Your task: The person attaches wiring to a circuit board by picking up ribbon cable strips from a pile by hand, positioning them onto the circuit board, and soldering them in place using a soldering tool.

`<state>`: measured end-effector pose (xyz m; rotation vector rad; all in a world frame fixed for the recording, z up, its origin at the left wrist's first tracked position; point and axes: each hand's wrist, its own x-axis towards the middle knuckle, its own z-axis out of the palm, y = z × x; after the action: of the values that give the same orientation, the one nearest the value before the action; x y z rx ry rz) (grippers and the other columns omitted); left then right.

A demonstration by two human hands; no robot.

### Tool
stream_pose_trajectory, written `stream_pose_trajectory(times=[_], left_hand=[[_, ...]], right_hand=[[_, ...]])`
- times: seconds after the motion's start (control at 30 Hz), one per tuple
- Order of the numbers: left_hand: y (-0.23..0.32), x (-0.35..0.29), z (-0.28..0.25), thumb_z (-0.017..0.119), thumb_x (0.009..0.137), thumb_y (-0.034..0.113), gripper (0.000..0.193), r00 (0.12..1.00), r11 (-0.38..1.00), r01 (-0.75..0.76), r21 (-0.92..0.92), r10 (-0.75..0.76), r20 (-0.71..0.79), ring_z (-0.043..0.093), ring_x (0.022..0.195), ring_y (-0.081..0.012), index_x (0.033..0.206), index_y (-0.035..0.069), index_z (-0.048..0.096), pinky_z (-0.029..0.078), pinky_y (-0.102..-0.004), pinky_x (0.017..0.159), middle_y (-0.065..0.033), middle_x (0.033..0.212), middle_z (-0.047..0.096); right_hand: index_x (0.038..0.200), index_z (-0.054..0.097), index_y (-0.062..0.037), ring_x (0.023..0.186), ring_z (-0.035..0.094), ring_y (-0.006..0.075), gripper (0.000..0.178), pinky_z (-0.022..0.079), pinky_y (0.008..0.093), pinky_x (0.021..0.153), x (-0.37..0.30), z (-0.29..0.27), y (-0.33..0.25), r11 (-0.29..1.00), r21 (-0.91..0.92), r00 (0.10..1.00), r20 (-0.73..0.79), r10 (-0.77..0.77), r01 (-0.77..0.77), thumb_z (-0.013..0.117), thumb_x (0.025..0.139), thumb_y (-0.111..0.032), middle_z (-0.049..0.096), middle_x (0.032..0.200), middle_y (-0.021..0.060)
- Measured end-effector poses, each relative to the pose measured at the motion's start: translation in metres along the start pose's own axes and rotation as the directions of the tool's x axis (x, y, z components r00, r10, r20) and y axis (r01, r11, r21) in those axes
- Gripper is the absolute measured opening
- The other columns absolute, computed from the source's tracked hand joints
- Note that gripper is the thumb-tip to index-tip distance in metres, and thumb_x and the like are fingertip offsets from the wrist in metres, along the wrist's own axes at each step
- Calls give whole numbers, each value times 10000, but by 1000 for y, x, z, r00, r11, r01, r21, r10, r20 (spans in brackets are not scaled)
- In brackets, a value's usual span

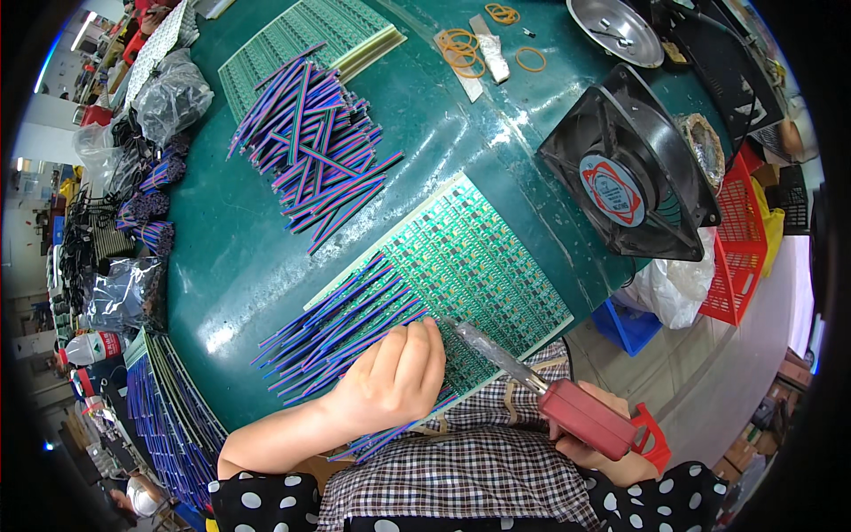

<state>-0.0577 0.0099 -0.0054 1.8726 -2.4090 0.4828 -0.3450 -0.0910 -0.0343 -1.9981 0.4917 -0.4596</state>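
Note:
A green circuit board panel (470,248) lies at a slant before me, with a row of blue, pink and black ribbon wires (341,315) running off its left side. My left hand (394,372) is closed in a pinch at the board, its fingertips on the end of one ribbon wire. My right hand (585,443) grips the red handle of a soldering gun (589,417). The gun's tip points at the board just right of my left fingertips. My fingers partly cover the pinched wire.
A heap of loose ribbon wires (310,151) lies beyond, against stacked green boards (292,53). A black fan (620,177) stands at the right. Rubber bands (461,51) and a metal dish (618,31) are at the back. Wired boards (173,417) hang at the left.

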Motion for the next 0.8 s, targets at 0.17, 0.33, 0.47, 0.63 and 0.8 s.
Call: stream_pose_trajectory(times=[0.17,0.33,0.47,0.63,0.8], left_hand=[[0,0,0,613,721,41,232,1000,1000,-4,7,4,-5,603,697,-173,904,-94,664,514,-217,600,-123,822,614],[0,1,0,629,749,33,194,999,998,-38,47,38,5,602,694,-170,895,-90,669,509,-213,593,-114,809,616],[2,-2,1,630,702,52,288,1000,998,-25,56,25,13,618,702,-173,956,-78,666,498,-220,570,-117,857,615],[1,2,-1,639,755,29,170,999,997,-48,53,48,1,587,679,-155,877,-85,673,499,-206,586,-101,790,611],[3,2,-4,643,753,27,168,999,994,-48,98,46,20,585,681,-151,876,-83,673,494,-207,590,-95,789,610]], right_hand=[[1164,591,79,776,726,257,685,586,308,672,-3,3,-2,982,140,991,7,131,-130,859,685,-330,710,914,159],[1173,584,83,777,726,256,693,585,307,676,7,-2,-5,999,-33,999,33,-10,11,861,686,-324,709,935,154],[1192,566,92,775,726,253,709,583,306,671,-5,-5,-5,998,2,996,48,68,-68,856,697,-324,707,942,147],[1227,534,103,760,724,249,720,581,308,669,-5,-5,-8,970,122,977,45,206,-210,840,716,-303,702,943,137],[1225,549,76,746,717,250,681,578,318,671,-17,1,-1,977,23,977,3,212,-213,833,678,-214,704,944,119]])
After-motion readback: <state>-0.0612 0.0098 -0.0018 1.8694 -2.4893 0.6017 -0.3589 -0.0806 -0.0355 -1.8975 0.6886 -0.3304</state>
